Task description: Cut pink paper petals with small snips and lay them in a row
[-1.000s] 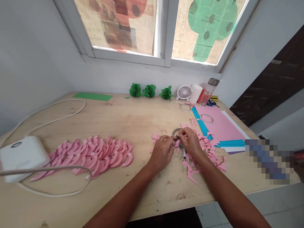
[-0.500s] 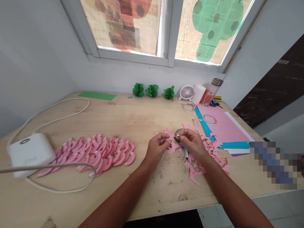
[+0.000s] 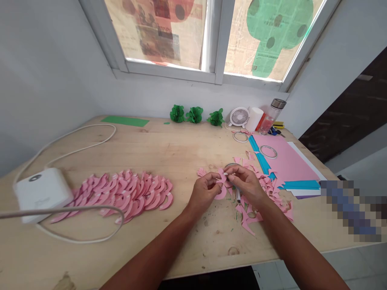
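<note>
My left hand point(image 3: 205, 189) pinches a curved pink paper cutout point(image 3: 221, 194) between thumb and fingers, above the middle of the table. Close against it, my right hand point(image 3: 246, 181) has thumb and fingers closed at the cutout's upper right edge. A small pale bit and something dark show at those right fingertips, too small to make out. Behind the right hand a roll of tape point(image 3: 232, 164) is mostly hidden. Under that hand lies a white pen-like stick point(image 3: 238, 195) among pink paper scraps point(image 3: 249, 219).
Overlapping pink paper curves point(image 3: 130, 197) lie left, beside a white box point(image 3: 45, 193) with a looping cable. Pink sheets point(image 3: 293, 161) bear another tape roll point(image 3: 268, 152) at right. Green paper ornaments point(image 3: 194, 115), a small fan point(image 3: 240, 117) and a glass bottle point(image 3: 272, 117) line the back.
My left hand has moved slightly right with the pink paper cutout, bringing it up to my right fingertips. The right hand has come away from the tape roll's edge a little.
</note>
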Demonstrator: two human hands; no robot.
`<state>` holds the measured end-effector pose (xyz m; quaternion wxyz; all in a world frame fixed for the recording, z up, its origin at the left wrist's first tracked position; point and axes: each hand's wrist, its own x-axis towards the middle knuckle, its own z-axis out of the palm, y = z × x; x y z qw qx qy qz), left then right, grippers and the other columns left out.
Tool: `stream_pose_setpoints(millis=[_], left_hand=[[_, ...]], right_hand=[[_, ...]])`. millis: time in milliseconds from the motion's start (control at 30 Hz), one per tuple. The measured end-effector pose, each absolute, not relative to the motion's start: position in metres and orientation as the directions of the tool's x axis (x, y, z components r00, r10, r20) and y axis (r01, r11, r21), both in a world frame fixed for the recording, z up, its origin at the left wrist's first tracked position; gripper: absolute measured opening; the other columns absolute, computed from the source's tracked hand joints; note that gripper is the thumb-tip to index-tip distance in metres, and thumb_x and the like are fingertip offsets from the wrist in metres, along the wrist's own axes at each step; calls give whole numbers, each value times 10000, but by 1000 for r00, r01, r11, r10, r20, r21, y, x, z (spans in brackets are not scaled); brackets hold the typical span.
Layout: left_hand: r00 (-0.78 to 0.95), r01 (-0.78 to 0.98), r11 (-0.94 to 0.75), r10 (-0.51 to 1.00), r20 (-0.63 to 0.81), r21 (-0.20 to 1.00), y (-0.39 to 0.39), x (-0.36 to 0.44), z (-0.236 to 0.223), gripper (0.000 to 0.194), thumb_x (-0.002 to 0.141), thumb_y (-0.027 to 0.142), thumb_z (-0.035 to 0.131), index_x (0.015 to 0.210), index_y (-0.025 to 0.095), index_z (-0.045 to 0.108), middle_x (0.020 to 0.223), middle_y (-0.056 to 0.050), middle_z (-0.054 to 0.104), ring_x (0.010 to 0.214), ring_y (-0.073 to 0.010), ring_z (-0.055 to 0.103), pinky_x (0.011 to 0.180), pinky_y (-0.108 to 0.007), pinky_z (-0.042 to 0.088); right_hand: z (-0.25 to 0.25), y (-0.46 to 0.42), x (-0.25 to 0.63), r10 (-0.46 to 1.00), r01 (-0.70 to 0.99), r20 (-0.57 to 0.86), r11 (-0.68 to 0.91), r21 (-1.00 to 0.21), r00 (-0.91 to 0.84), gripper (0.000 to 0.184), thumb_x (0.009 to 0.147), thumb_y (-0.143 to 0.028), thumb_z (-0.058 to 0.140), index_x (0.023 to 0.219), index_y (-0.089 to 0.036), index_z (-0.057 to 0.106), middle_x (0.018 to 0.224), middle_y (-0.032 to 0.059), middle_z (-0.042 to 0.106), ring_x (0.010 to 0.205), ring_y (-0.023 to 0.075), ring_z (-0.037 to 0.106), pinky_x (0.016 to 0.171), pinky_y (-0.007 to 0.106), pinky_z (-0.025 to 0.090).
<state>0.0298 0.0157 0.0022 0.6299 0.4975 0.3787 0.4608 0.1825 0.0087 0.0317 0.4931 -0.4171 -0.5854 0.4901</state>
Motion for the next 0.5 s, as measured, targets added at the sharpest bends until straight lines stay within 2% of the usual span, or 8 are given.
stream_pose_setpoints(millis=[200, 367, 500], left_hand=[[327, -182, 73, 945, -10, 981, 12, 31, 5, 157, 659, 223, 621, 784, 148, 565, 538, 44, 532, 468, -69, 466, 471, -183, 343], [286, -191, 70, 958, -12, 979, 11, 31, 9, 156, 685, 239, 606, 797, 143, 556, 614, 13, 577, 519, -88, 521, 518, -215, 433], [163, -119, -79, 982, 98, 990, 11, 27, 11, 147, 719, 254, 592, 822, 159, 549, 758, -29, 620, 671, -128, 587, 586, -232, 471]], right_hand=[[29, 9, 183, 979, 36, 109, 117, -993, -172, 209, 760, -381, 616, 850, -197, 656, 885, 46, 607, 728, 143, 561, 635, 276, 470], [26, 10, 184, 982, 52, 116, 125, -991, -150, 194, 759, -376, 622, 833, -202, 666, 832, 33, 623, 710, 139, 569, 628, 265, 465], [25, 9, 183, 985, 90, 95, 108, -990, -144, 198, 751, -381, 630, 811, -196, 662, 832, 43, 627, 731, 157, 577, 629, 279, 479]])
